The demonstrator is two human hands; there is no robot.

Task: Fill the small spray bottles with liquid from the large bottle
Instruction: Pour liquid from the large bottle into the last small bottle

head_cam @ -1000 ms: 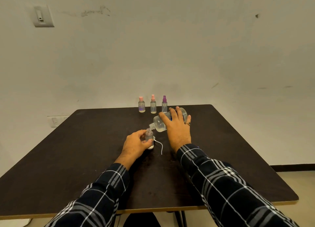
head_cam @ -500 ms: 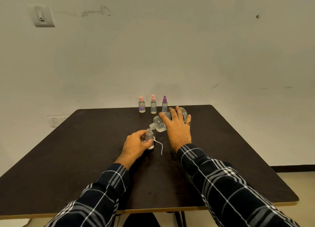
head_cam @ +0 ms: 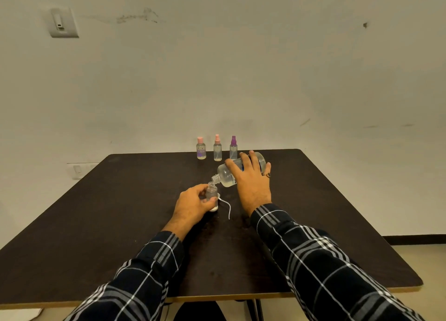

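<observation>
Gripping clear cylindrical bottle (head_cam: 225,176), right hand (head_cam: 252,182)

Large bottle (head_cam: 225,174): clear plastic, uncapped, part-filled with clear liquid. Tilted almost flat, neck pointing down and left, mouth just above the open small bottle. Gripped from above by the right hand (head_cam: 251,178).

Open small bottle (head_cam: 211,192): clear, uncapped, upright. Held by the left hand (head_cam: 193,203).

Spray top (head_cam: 214,209): white, with a curved dip tube. Lies just beside the open small bottle.

Three capped small bottles, upright in a row behind: pink-capped bottle (head_cam: 201,150), pink-sprayer bottle (head_cam: 217,150), purple-sprayer bottle (head_cam: 233,149).
</observation>
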